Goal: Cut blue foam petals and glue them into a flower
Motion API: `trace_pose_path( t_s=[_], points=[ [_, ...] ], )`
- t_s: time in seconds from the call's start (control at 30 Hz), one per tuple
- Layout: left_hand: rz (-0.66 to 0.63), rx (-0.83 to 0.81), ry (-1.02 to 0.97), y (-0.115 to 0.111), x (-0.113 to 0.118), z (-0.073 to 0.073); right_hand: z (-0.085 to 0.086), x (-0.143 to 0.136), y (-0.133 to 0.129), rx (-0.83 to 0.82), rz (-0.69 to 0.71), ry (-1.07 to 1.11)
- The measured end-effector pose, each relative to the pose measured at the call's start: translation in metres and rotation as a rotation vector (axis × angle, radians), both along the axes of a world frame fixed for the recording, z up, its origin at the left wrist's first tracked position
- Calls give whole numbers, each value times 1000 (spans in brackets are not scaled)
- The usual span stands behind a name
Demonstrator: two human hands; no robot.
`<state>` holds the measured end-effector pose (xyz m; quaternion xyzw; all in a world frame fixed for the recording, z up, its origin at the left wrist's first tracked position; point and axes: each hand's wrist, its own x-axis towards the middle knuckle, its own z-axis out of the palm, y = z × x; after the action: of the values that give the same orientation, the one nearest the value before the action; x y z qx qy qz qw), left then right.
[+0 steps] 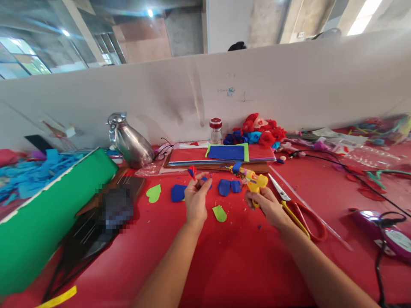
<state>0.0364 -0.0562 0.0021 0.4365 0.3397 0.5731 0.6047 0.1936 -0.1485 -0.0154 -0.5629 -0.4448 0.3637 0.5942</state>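
My left hand (196, 199) is closed in a pinch on a small red paper flower piece (192, 172) with some blue at its edge. A bit of blue paper (208, 183) shows beside those fingertips; whether they touch it I cannot tell. My right hand (265, 204) is wrapped round the handle of a yellow hot glue gun (257, 182), its nozzle end turned left. A blue scrap (236, 167) appears by the nozzle. Between and below the hands lie blue paper petals (224, 187) and a green paper leaf (219, 213). Another green leaf (154, 193) rests further left.
Scissors (297, 214) with red and yellow handles lie right of my right hand. Behind are stacked paper sheets (226, 152), a glass jar (215, 130), a metal jug (131, 143) and paper roses (265, 128). A green box (58, 214) stands left; a black cable (346, 164) crosses the right.
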Motion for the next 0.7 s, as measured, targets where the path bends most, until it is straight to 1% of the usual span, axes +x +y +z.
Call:
trace_pose_path(
  t_s=[0.1, 0.17, 0.23, 0.3, 0.37, 0.43, 0.57, 0.7],
  points=[
    [-93, 107, 156, -5, -2, 3, -9, -5, -1, 90, -79, -355],
    [-144, 184, 275, -7, -4, 4, -11, -7, -2, 170, -84, -574],
    [-159, 251, 369, -8, -4, 4, -11, -8, -3, 228, -73, -707],
    [-124, 296, 409, -8, -4, 3, -10, -8, -4, 233, -54, -756],
    [-75, 309, 418, -7, -4, 2, -9, -8, -5, 209, -32, -744],
    [-41, 294, 426, -7, -4, 2, -9, -8, -4, 189, -37, -664],
    [-5, 260, 435, -5, -4, 1, -9, -13, -3, 136, -97, -357],
    [4, 258, 421, -4, -3, 0, -2, -29, -11, -51, -94, -57]
  ],
)
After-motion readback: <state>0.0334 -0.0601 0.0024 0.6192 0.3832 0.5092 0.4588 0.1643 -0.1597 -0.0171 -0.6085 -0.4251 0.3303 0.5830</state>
